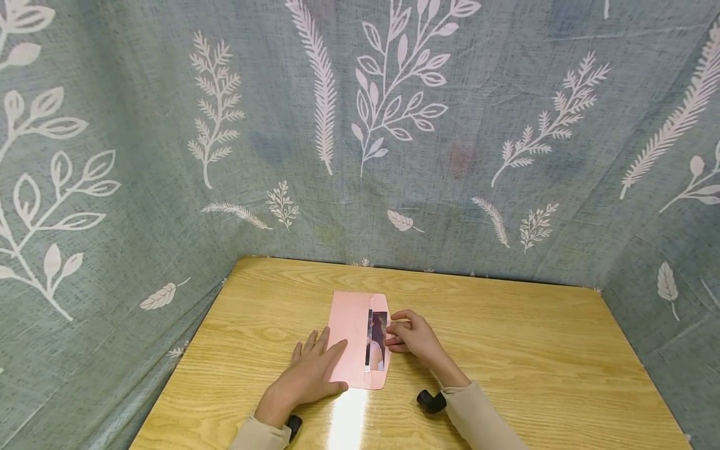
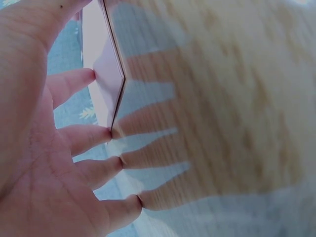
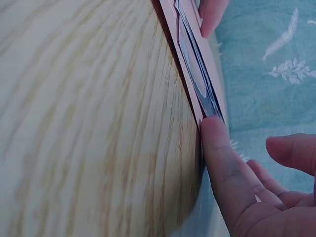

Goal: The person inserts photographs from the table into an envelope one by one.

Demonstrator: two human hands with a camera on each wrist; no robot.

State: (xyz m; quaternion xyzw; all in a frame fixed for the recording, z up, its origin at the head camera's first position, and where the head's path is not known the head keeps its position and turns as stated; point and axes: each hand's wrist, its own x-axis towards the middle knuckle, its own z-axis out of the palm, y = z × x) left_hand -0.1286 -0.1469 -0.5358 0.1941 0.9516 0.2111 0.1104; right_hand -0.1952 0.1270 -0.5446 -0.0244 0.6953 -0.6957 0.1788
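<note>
A pink envelope [image 1: 347, 350] lies on the wooden table with its flap folded out to the right. Several photos [image 1: 379, 340] stick partway out of its mouth, the top one dark with a pale figure. My left hand [image 1: 309, 375] rests with spread fingers on the envelope's left part and the table beside it. Its fingertips touch down along the envelope's edge in the left wrist view. My right hand [image 1: 419, 340] is at the flap side, and one of its straight fingers [image 3: 222, 158] touches the outer edge of the photos; the others stand apart from them.
The wooden table [image 1: 506, 350] stretches to both sides and behind the envelope. Grey-green curtains [image 1: 360, 219] with white leaf prints hang around its back and sides. Black wrist cameras [image 1: 431, 402] are worn at both sleeves, and light glares on the table's near part.
</note>
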